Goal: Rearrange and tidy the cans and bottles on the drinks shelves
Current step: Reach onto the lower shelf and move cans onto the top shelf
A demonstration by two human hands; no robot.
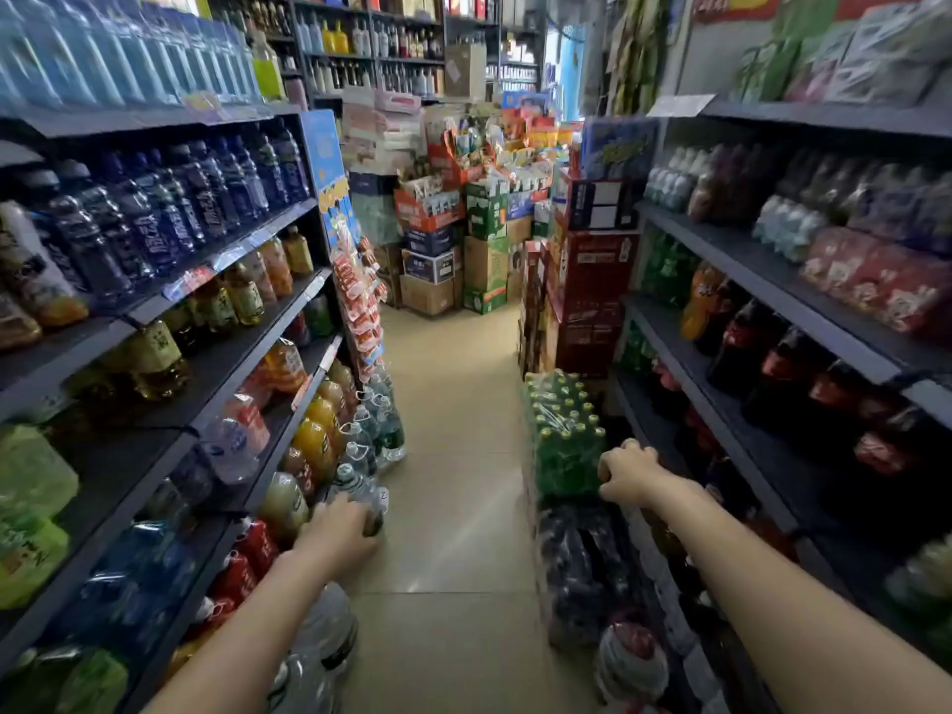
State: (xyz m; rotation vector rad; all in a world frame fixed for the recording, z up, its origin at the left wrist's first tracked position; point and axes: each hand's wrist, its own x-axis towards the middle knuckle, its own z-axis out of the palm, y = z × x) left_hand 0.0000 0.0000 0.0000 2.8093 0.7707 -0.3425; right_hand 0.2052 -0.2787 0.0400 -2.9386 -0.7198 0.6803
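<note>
I stand in a narrow aisle between two dark drinks shelves. My left hand (342, 533) reaches low to the left and grips a clear water bottle with a dark label (360, 494) standing in a row on the floor by the left shelf (288, 306). My right hand (626, 468) is curled, knuckles up, at the edge of a shrink-wrapped pack of green bottles (564, 435) by the right shelf (731, 322); what its fingers hold is hidden. Blue, yellow and orange bottles fill the left shelves, cola and green soda bottles the right ones.
Wrapped packs of dark bottles (582, 564) stand on the floor under my right arm. More water bottles (381, 420) line the floor on the left. Stacked cartons (479, 249) close off the aisle's far end. A tan tiled floor strip (453, 430) runs down the middle.
</note>
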